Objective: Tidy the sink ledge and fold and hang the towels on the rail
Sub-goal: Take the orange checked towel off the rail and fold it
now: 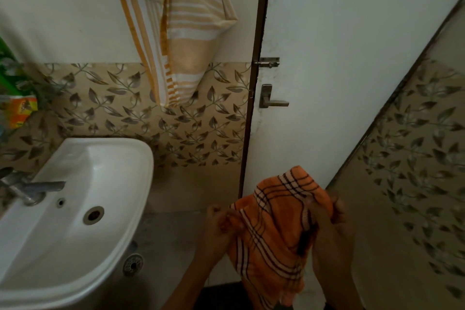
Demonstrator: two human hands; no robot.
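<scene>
White door (352, 83) right of centre, closed against a dark frame strip (253, 113). Metal lever handle (273, 102) near the door's left edge, lever pointing right. Sliding bolt (268, 63) just above the handle, reaching across to the frame. Beige leaf-pattern tile band (176, 128) on the back wall, plain white wall (63, 20) above it. Same leaf tiles (415, 158) on the right-hand wall. Grey floor (176, 234) below, round metal floor drain (132, 265) set in it.

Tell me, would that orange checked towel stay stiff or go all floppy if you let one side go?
Probably floppy: the orange checked towel sags and bunches between the left hand and the right hand. It is likely light too, since it hangs in the air from those two grips alone. The loose lower end would probably swing.
</scene>
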